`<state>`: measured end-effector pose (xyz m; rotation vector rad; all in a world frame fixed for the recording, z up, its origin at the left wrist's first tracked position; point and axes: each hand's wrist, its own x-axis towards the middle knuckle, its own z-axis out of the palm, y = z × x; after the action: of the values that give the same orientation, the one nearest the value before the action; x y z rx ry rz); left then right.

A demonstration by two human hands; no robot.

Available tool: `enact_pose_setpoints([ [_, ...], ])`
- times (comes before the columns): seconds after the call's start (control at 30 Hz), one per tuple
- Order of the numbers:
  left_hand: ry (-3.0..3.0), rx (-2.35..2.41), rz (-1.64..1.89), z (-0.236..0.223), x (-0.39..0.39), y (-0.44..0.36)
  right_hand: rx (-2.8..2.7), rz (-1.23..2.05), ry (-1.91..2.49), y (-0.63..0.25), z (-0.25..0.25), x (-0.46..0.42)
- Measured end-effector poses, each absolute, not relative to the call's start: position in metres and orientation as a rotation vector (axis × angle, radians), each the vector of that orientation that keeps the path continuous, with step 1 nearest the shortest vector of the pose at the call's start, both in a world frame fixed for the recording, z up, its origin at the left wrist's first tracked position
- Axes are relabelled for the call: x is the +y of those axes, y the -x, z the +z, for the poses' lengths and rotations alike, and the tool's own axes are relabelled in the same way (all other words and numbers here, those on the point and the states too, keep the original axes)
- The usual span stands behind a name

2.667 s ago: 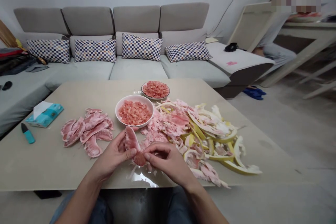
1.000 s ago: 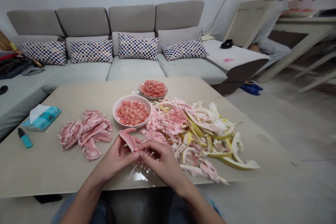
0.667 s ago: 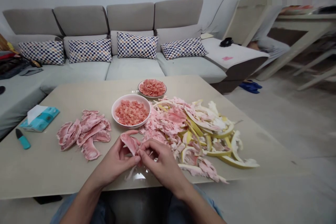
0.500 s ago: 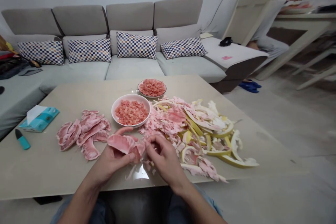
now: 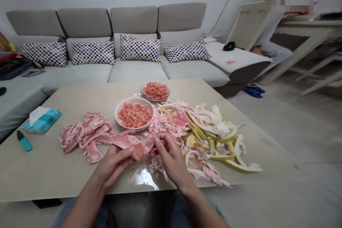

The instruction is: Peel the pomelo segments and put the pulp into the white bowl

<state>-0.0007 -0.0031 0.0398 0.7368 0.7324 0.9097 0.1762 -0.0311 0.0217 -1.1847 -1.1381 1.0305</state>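
My left hand (image 5: pixel 117 162) is closed around a pomelo segment (image 5: pixel 138 152), its reddish flesh partly bared beside the thumb. Pale pink membrane still covers the segment's left part. With thumb and fingers pinched, my right hand (image 5: pixel 171 158) grips the membrane (image 5: pixel 149 145) at the segment's right end. Just beyond my hands stands a white bowl (image 5: pixel 119 123) of peeled pomelo flesh. To the left lies a pile of unpeeled pomelo segments (image 5: pixel 87 133). Heaped on the right are membrane scraps (image 5: pixel 171 121) and yellow-green rind (image 5: pixel 227 156).
Behind the bowl sits a dark-rimmed plate (image 5: pixel 155 91) of more flesh. A tissue pack (image 5: pixel 44 123) and a teal-handled knife (image 5: pixel 25 143) lie at the table's left. A sofa (image 5: pixel 136 71) runs along the far side. Someone sits on a chair at the far right.
The segment has turned in my left hand, and more of its reddish flesh shows. My right hand has shifted slightly to the right, the membrane stretched between both hands.
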Motion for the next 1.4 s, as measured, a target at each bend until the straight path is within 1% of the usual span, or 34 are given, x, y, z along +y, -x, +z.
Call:
enact_pose_setpoints([
  [0.23,-0.648,0.746,0.909,0.032,0.000,-0.004,-1.146,1.178,1.165,-0.174,0.027,-0.034],
  [0.43,-0.557,0.743,0.873,0.030,0.003,-0.004,-1.284,1.054,1.203,-0.176,0.027,-0.034],
  [0.5,-0.495,0.745,0.853,0.029,0.002,-0.006,-1.261,1.016,1.191,-0.175,0.026,-0.034],
  [0.73,-0.336,0.692,0.837,0.029,-0.003,-0.007,-1.149,1.033,1.199,-0.174,0.023,-0.035],
  [0.87,-0.305,0.639,0.826,0.029,-0.005,-0.005,-1.076,1.075,1.174,-0.176,0.023,-0.035],
  [1.07,-0.297,0.565,0.686,0.028,0.003,-0.006,-1.033,1.185,1.006,-0.176,0.025,-0.035],
  [1.2,-0.270,0.571,0.656,0.022,0.009,-0.012,-0.880,1.207,1.027,-0.180,0.022,-0.032],
  [1.3,-0.401,0.810,0.741,0.016,0.008,-0.014,-0.727,1.227,1.052,-0.183,0.018,-0.029],
  [1.4,-0.887,0.987,0.913,0.014,0.004,-0.011,-0.644,1.248,1.060,-0.185,0.016,-0.028],
])
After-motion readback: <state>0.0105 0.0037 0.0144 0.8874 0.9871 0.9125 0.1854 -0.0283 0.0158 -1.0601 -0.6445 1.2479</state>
